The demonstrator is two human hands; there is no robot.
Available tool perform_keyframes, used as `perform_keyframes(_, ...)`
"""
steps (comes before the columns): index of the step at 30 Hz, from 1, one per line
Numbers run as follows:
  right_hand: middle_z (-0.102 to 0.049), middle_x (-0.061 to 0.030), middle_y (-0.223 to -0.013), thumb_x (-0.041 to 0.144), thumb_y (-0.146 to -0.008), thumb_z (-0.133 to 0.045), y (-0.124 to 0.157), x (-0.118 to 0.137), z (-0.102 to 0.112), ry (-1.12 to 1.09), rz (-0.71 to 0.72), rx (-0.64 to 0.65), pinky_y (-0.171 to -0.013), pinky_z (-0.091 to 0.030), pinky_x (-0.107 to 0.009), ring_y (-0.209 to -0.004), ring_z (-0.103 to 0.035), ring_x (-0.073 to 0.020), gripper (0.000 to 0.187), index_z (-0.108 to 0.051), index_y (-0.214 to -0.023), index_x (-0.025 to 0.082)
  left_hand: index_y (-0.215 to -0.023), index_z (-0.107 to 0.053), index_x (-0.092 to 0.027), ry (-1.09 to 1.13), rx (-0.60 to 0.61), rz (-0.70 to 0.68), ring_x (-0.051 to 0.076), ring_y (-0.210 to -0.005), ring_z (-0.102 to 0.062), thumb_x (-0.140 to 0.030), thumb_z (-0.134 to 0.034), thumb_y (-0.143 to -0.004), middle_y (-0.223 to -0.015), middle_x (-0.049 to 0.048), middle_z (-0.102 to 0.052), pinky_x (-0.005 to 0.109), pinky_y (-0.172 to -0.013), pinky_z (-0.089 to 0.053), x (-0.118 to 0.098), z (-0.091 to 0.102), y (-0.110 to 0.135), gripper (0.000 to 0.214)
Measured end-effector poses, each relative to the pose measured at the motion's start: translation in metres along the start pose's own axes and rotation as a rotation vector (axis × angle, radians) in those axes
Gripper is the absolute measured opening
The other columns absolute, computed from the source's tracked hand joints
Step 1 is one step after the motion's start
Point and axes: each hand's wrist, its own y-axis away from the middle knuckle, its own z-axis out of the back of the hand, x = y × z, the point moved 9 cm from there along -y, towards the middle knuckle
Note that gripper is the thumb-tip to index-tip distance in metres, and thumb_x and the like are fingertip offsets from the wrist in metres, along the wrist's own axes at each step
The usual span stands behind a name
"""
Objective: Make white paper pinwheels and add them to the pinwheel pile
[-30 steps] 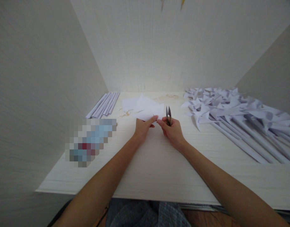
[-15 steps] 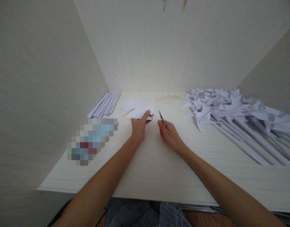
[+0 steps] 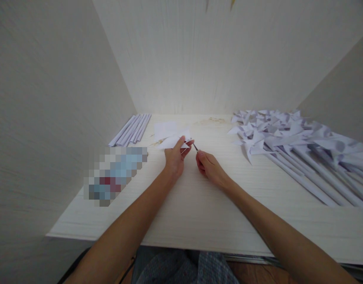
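My left hand (image 3: 174, 157) holds a white sheet of paper (image 3: 171, 142) with slit edges, its thumb on top and its fingers underneath. Those fingers reach past the paper's right edge. In my closed right hand (image 3: 209, 165) is a slim, pointed metal tool (image 3: 195, 147); its handle is hidden in my fist, so I cannot tell its exact kind. The tip points up and left, close to my left fingertips. Behind the held sheet, a white paper piece (image 3: 165, 129) lies on the table.
Rolled paper sticks (image 3: 134, 129) lie at the back left, with a blurred-out blue and red item (image 3: 119, 173) nearer me. Several white paper pinwheels (image 3: 276, 132) on rolled sticks are piled on the right. Walls (image 3: 181, 59) enclose the table (image 3: 199, 221) at the back and sides.
The metal tool has tipped left and lower, nearer my left hand. My left fingers have spread out from under the paper, and the sheet has shifted slightly.
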Motion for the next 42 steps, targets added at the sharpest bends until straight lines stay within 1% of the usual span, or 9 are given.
perform_keyframes(5, -0.032, 0.0054, -0.038, 0.054, -0.076, -0.034, 0.0008, 0.0056, -0.0019, 0.027, -0.001, 0.006, -0.039, -0.019, -0.022, -0.038, -0.026, -0.007, 0.045, -0.035, -0.048, 0.019, -0.075, -0.056, -0.013, 0.031, -0.001, 0.057, 0.011, -0.065, -0.062, -0.017, -0.058, -0.066, -0.07, 0.0018, -0.063, 0.019, -0.057, -0.046, 0.0052, -0.0006, 0.0028, 0.01)
perform_keyframes(8, -0.031, 0.0058, -0.039, 0.054, -0.076, -0.035, 0.0003, 0.0043, -0.0013, 0.002, -0.001, -0.005, -0.039, -0.018, -0.022, -0.038, -0.026, -0.007, 0.044, -0.034, -0.049, 0.02, -0.072, -0.055, -0.013, 0.056, 0.012, 0.078, 0.01, -0.06, -0.061, -0.016, -0.058, -0.066, -0.065, 0.0002, -0.061, 0.019, -0.054, -0.046, 0.0077, -0.0029, 0.0052, 0.008)
perform_keyframes(13, -0.029, 0.006, -0.041, 0.056, -0.076, -0.032, -0.0006, 0.0013, -0.0011, -0.017, 0.022, -0.021, -0.039, -0.018, -0.022, -0.038, -0.025, -0.007, 0.043, -0.033, -0.053, 0.02, -0.073, -0.056, -0.013, 0.055, 0.005, 0.097, 0.01, -0.059, -0.061, -0.015, -0.058, -0.066, -0.063, 0.0002, -0.061, 0.02, -0.056, -0.047, 0.0085, -0.0044, 0.0082, 0.007)
perform_keyframes(22, -0.03, 0.0056, -0.043, 0.054, -0.079, -0.028, -0.002, 0.0035, -0.0008, 0.066, 0.049, -0.031, -0.04, -0.018, -0.023, -0.04, -0.025, -0.0071, 0.043, -0.031, -0.054, 0.02, -0.068, -0.054, -0.012, 0.089, 0.001, 0.077, 0.009, -0.053, -0.06, -0.012, -0.058, -0.066, -0.058, -0.0005, -0.061, 0.019, -0.053, -0.047, 0.0087, -0.0033, 0.0062, 0.005)
perform_keyframes(31, -0.03, 0.0053, -0.042, 0.051, -0.081, -0.025, -0.0006, 0.0067, 0.001, 0.147, 0.054, -0.052, -0.041, -0.018, -0.023, -0.04, -0.026, -0.0073, 0.043, -0.029, -0.052, 0.02, -0.068, -0.054, -0.012, 0.099, 0.006, 0.068, 0.01, -0.051, -0.06, -0.011, -0.058, -0.065, -0.056, -0.0007, -0.06, 0.02, -0.052, -0.047, 0.0074, -0.005, 0.0063, 0.005)
perform_keyframes(36, -0.03, 0.0052, -0.041, 0.052, -0.08, -0.025, -0.0014, 0.007, 0.0015, 0.155, 0.044, -0.057, -0.041, -0.018, -0.023, -0.04, -0.027, -0.0076, 0.044, -0.031, -0.052, 0.02, -0.068, -0.054, -0.012, 0.09, 0.001, 0.066, 0.01, -0.051, -0.06, -0.011, -0.058, -0.065, -0.057, -0.0005, -0.06, 0.02, -0.053, -0.047, 0.0078, -0.0041, 0.0062, 0.005)
perform_keyframes(42, -0.032, 0.0047, -0.04, 0.053, -0.08, -0.025, -0.0013, 0.0062, 0.0029, 0.158, 0.034, -0.071, -0.042, -0.02, -0.023, -0.04, -0.029, -0.0079, 0.045, -0.032, -0.051, 0.02, -0.069, -0.055, -0.012, 0.087, -0.002, 0.058, 0.011, -0.056, -0.061, -0.012, -0.058, -0.065, -0.057, -0.0011, -0.06, 0.022, -0.057, -0.048, 0.0079, -0.003, 0.0069, 0.005)
